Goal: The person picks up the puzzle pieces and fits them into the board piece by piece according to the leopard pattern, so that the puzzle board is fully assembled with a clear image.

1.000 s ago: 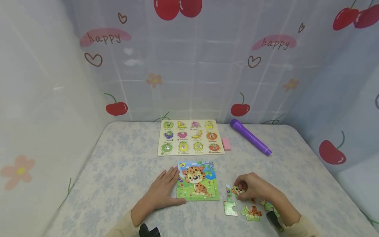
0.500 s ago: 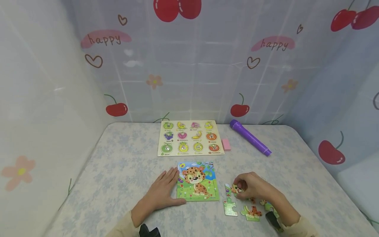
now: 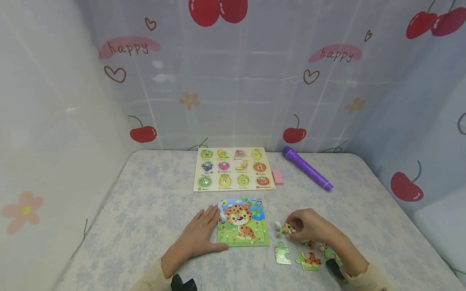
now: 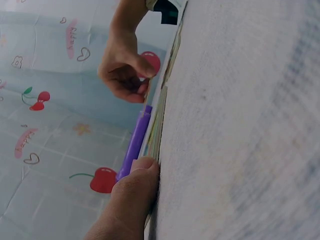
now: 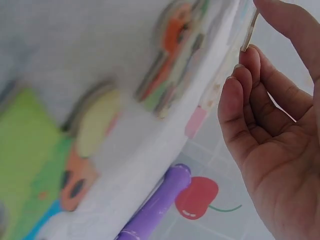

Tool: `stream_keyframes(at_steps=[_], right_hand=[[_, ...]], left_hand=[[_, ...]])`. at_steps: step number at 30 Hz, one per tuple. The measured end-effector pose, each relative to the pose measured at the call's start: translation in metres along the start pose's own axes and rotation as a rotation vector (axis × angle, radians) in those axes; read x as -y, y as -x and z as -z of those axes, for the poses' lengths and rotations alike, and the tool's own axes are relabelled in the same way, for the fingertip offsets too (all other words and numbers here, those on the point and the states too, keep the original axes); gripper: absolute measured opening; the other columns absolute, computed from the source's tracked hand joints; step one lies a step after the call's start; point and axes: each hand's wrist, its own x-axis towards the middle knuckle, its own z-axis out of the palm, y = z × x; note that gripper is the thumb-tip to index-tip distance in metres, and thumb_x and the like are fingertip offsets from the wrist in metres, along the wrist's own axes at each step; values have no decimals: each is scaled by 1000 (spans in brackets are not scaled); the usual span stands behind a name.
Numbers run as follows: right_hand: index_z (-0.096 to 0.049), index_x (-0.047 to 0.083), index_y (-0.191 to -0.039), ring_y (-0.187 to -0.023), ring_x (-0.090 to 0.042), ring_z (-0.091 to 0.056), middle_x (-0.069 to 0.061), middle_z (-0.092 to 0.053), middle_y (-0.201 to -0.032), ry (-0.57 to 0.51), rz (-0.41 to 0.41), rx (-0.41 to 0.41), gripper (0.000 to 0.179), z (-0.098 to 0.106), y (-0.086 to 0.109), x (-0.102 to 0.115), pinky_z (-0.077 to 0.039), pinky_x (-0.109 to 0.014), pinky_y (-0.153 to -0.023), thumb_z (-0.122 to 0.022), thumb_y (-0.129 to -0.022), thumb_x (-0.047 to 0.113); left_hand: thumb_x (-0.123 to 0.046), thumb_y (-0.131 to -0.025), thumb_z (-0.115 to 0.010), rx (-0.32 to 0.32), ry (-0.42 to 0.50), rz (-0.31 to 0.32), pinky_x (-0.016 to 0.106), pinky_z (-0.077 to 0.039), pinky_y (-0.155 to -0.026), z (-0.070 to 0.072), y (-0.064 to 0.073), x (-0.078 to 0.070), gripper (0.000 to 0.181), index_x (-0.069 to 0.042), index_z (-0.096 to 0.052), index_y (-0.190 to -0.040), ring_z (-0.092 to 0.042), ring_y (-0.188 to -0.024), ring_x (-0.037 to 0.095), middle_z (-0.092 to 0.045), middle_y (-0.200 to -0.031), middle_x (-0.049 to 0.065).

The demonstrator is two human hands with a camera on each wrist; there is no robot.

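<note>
A square puzzle board [image 3: 251, 224] with a spotted leopard cub picture lies before me in the head view. My left hand [image 3: 198, 232] rests along its left side, fingers straight and thumb spread over the lower left corner. To the board's right, my right hand [image 3: 312, 226] pinches a puzzle piece [image 3: 287, 228] between thumb and index finger. Seen edge-on in the right wrist view, that puzzle piece [image 5: 249, 31] is a thin strip. Below the right hand lie a green corner piece [image 3: 282, 255] and a piece with spotted legs [image 3: 310, 261]. Other pieces are partly hidden under the hand.
Behind the leopard board lies a wooden fruit board [image 3: 233, 189], with a pink block [image 3: 278, 177] at its right edge. A purple toy microphone [image 3: 307, 169] lies at the back right. Printed curtains [image 3: 240, 117] enclose the table's back and sides.
My right hand has shifted slightly away and to the left, carrying the puzzle piece with it. The left hand and the leopard board stay in place.
</note>
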Motion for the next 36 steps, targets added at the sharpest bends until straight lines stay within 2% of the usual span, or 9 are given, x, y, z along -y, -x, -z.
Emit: stream_keyframes(at_steps=[6,13,18,25,32,36], right_hand=[[-72,12,-98,-73,-4,-54,10,-64,-82,33,51,-55,30,1,-10,16,-48,-20,-63,-85,-74,24],[-72,10,-99,-73,-10,-58,8,-65,-81,25,115,-57,31,-7,-28,40,-48,-20,-63,-84,-73,22],[-72,8,-98,-71,-8,-55,7,-63,-79,51,152,-57,31,-14,-42,54,-47,-20,-63,-85,-73,22],[-74,10,-97,-70,-6,-53,8,-63,-78,95,157,-28,30,-25,-60,74,-47,-21,-64,-86,-73,24],[-70,14,-87,-65,-6,-44,4,-59,-71,130,162,24,24,-35,-75,92,-39,-22,-59,-85,-73,25],[-72,11,-91,-65,-5,-47,4,-62,-73,127,161,43,26,-40,-83,100,-42,-21,-60,-85,-74,25]], left_hand=[[-85,-77,-46,-7,9,-6,46,-20,-123,1,0,2,113,-8,-22,-156,-17,-152,23,-17,-164,7],[-85,-76,-46,8,28,-6,46,-19,-123,0,-1,2,114,-8,-21,-156,-16,-152,23,-17,-164,7],[-86,-76,-45,3,10,-9,46,-20,-123,-1,-1,1,114,-8,-21,-156,-16,-152,23,-17,-164,7],[-86,-77,-45,-7,-8,-8,46,-20,-123,-1,-1,1,114,-8,-20,-156,-16,-152,22,-17,-164,6],[-86,-77,-44,-9,-5,-3,45,-20,-123,-2,0,1,114,-8,-21,-156,-17,-152,22,-17,-164,6],[-86,-77,-44,-9,-2,-5,45,-20,-123,-1,0,1,113,-8,-21,-156,-17,-152,21,-18,-164,6]])
